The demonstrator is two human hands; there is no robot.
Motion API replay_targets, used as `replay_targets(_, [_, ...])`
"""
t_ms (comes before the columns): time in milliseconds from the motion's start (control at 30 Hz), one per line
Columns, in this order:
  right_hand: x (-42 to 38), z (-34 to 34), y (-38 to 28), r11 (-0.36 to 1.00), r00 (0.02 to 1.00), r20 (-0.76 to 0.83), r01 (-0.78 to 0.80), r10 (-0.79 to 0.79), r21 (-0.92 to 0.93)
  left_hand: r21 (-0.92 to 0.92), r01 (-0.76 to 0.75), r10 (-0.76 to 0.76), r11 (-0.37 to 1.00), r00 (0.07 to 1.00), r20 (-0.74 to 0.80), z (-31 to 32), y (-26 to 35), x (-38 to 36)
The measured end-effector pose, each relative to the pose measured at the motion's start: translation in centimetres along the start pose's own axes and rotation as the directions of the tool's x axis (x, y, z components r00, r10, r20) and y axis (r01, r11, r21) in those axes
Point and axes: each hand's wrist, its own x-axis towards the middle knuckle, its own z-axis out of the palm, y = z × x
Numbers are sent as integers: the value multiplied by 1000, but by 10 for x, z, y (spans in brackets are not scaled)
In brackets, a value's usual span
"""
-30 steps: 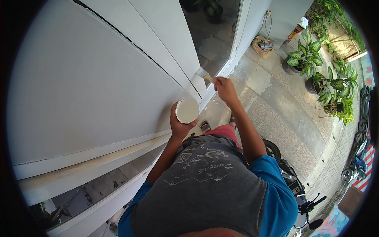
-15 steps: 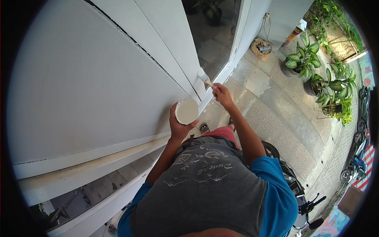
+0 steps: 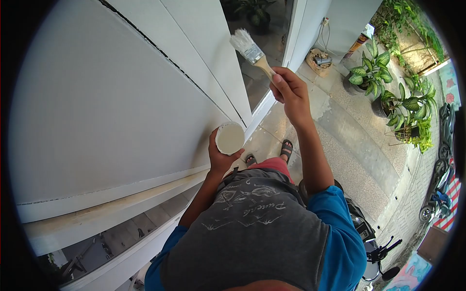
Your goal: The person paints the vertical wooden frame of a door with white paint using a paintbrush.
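My right hand (image 3: 290, 94) is closed round the wooden handle of a paintbrush (image 3: 254, 51), raised in front of the dark glass pane. White paint coats its bristles, which point up and to the left. In my left hand (image 3: 221, 155) is a round paint tub (image 3: 230, 137), held near the wall with its pale contents showing. Left of both hands stretches a white panelled wall (image 3: 116, 106), with a dark gap running diagonally across it. The fingers behind the tub are partly hidden.
A dark glass pane (image 3: 252, 63) in a white frame adjoins the panels. Potted plants (image 3: 371, 72) stand on the paving at right, and a bag with a cable (image 3: 320, 62) lies by the far wall. A motorbike (image 3: 364, 233) is close on my right.
My right hand has risen and come nearer the camera, lifting the brush away from the panel edge. The left hand and tub have barely moved.
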Motion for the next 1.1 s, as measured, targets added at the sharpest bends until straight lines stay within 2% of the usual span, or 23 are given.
replay_targets(33, [3,-1,11,1000,1000,0,0,0,-2,10,-4,4,1000,1000,1,0,0,0])
replay_targets(167, [-12,-21,131,960,960,54,-270,274,-74,-41,-4,4,999,1000,1,2,-1,2])
replay_targets(233, [-35,-38,189,903,910,-28,-414,413,-113,-42,-7,7,999,1000,-5,2,0,2])
replay_targets(267, [-45,-48,215,904,911,-20,-411,412,-116,-41,-10,9,999,1000,-13,1,0,2])
replay_targets(300, [-53,-58,238,848,891,-97,-451,443,-278,-58,-5,4,998,1000,-16,1,0,2])
replay_targets(333, [-55,-55,233,761,870,-182,-489,458,-426,-75,2,-3,997,1000,-15,1,0,1])
replay_targets(400, [-52,-53,224,767,868,-187,-494,460,-409,-83,8,-10,996,1000,-13,1,-2,-1])
replay_targets(433, [-46,-44,201,773,867,-191,-498,461,-393,-92,13,-15,996,1000,-12,1,-2,0])
replay_targets(500, [-29,-20,122,822,925,-113,-376,364,-428,-87,13,-14,996,1000,-14,2,1,1])
replay_targets(600, [-18,6,13,896,956,-77,-293,284,-333,-28,15,-15,999,1000,-7,0,4,-2])
replay_targets(667, [-15,14,-22,998,998,4,-59,59,0,23,3,-3,1000,1000,-7,0,4,-2])
replay_targets(733, [-8,16,-13,998,999,19,-45,46,-51,-17,7,-7,1000,1000,-16,0,1,-3])
replay_targets(767, [-4,17,-3,994,999,32,-35,39,-101,-16,0,0,1000,1000,-20,0,0,-3])
replay_targets(800, [-2,15,21,993,993,39,-105,108,-61,-32,-11,10,999,999,-37,1,-2,-3])
replay_targets(867, [-9,2,104,991,992,33,-118,120,-55,-52,-28,25,998,998,-63,0,-3,-4])
replay_targets(933, [-36,-19,180,964,967,23,-249,252,-92,-77,-23,18,997,998,-63,-1,-2,-5])
replay_targets(967, [-50,-30,211,925,931,-18,-365,366,-105,-79,-31,25,996,997,-74,-1,-1,-5])
replay_targets(1000, [-64,-41,247,902,937,-81,-349,340,-254,-73,-21,16,997,998,-65,-2,1,-6])
replay_targets(1033, [-78,-52,278,844,899,-125,-438,420,-311,-67,-10,6,998,999,-53,-3,2,-6])
replay_targets(1067, [-82,-53,280,772,852,-179,-523,493,-362,-68,-15,11,998,998,-56,-3,2,-5])
replay_targets(1100, [-80,-55,284,772,852,-179,-522,492,-362,-56,-11,7,998,998,-58,-3,0,-4])
